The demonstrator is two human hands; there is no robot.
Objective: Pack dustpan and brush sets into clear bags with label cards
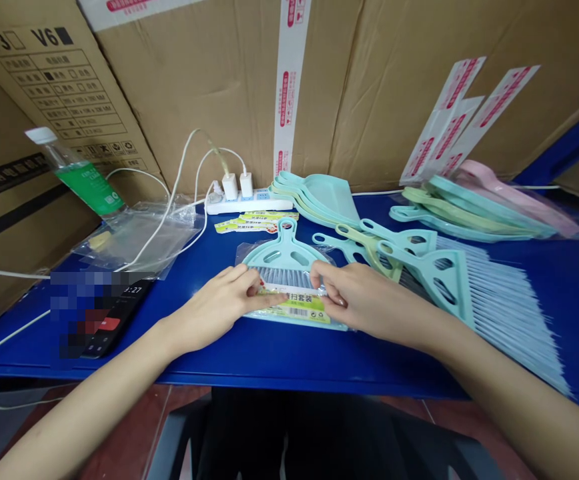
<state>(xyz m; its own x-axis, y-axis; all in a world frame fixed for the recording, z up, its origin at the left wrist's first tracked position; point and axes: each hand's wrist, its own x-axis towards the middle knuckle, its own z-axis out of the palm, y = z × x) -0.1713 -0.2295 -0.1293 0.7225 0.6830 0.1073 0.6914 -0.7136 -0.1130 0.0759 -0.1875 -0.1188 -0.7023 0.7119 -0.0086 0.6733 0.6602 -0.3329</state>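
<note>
In front of me lies a light-blue dustpan [285, 248] with a small brush [287, 277] on it, both inside a clear plastic bag. A yellow-green label card [299, 312] shows across the lower part of the set. My left hand [219, 301] is at the bag's left side, fingers curled in at its edge and the thumb lying over the label. At the right side, my right hand [357, 297] has its fingers bent in a pinch on the bag's edge. How much plastic each hand grips is partly hidden by the fingers.
Loose brushes [442, 273] lie to the right, below stacked dustpans [327, 197]. Bagged sets [489, 207] are at the back right. A power strip [259, 201], label cards [254, 221], a bottle [87, 180], plastic bags [144, 233] and a phone [114, 320] stand or lie leftward.
</note>
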